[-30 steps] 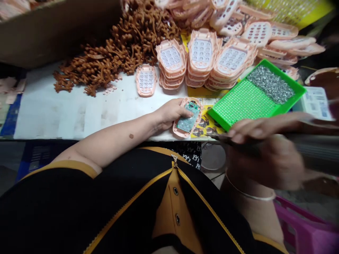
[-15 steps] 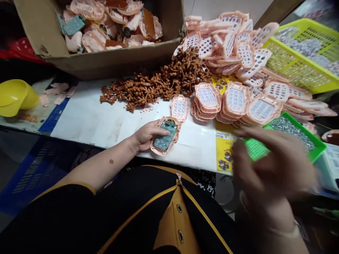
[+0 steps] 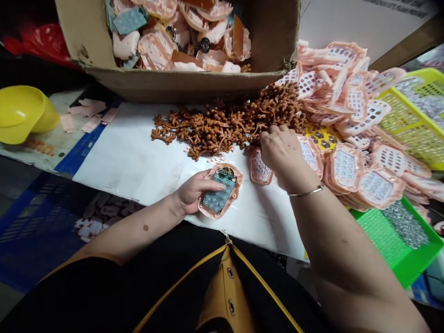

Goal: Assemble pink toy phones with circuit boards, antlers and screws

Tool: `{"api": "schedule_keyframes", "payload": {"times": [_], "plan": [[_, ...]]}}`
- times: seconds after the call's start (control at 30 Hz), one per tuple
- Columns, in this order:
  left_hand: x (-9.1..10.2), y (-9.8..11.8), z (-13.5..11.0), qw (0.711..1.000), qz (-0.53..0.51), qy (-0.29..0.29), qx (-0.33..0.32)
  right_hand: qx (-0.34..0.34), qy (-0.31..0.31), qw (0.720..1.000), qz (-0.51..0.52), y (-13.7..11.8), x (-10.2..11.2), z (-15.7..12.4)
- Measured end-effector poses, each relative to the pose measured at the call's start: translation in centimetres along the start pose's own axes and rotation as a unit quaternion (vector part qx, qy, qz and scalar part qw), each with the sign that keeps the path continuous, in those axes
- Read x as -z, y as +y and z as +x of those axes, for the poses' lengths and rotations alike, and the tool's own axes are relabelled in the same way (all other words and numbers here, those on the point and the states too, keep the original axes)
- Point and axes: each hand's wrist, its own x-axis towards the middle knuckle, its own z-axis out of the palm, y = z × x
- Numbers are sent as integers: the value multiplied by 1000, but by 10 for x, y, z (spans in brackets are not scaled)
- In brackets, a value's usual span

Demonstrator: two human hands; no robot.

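Note:
My left hand grips a pink plastic casing half with a green circuit board lying in it. The thumb rests across the board, and a few thin wires show at its top end. My right hand is at the right front edge of a heap of small brown branching plastic parts. Its fingers are curled downward, and their tips and anything between them are hidden. Just below that hand lies a pink keypad casing. Stacked keypad casings stand to its right.
A cardboard box of pink shells and boards stands behind the heap. Perforated pink shells pile up beside a yellow basket. A green tray of small metal pieces is at right, a yellow scoop-like container at far left.
My right hand has swung from over the green tray at right to the brown parts heap. My left hand still holds the casing and board. The camera view has shifted.

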Motion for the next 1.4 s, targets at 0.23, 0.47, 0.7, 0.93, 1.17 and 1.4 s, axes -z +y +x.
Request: {"api": "schedule_keyframes", "payload": {"times": [0.23, 0.47, 0.7, 0.93, 1.17, 1.4], "plan": [[1, -3, -1, 999, 28, -13, -13, -96, 118, 908, 390, 10, 1, -35], [-9, -11, -7, 995, 94, 34, 23, -104, 11, 592, 799, -27, -10, -92], [-21, -21, -7, 986, 156, 44, 29, -161, 37, 534, 829, -41, -15, -124], [-26, -28, -9, 972, 229, 47, 40, -158, 40, 505, 847, -42, -19, -138], [-25, -32, -7, 961, 266, 62, 45, -139, 15, 505, 852, -43, -22, -144], [-27, -33, -6, 958, 276, 61, 48, -91, 79, 692, 712, -43, -23, -148]]}}
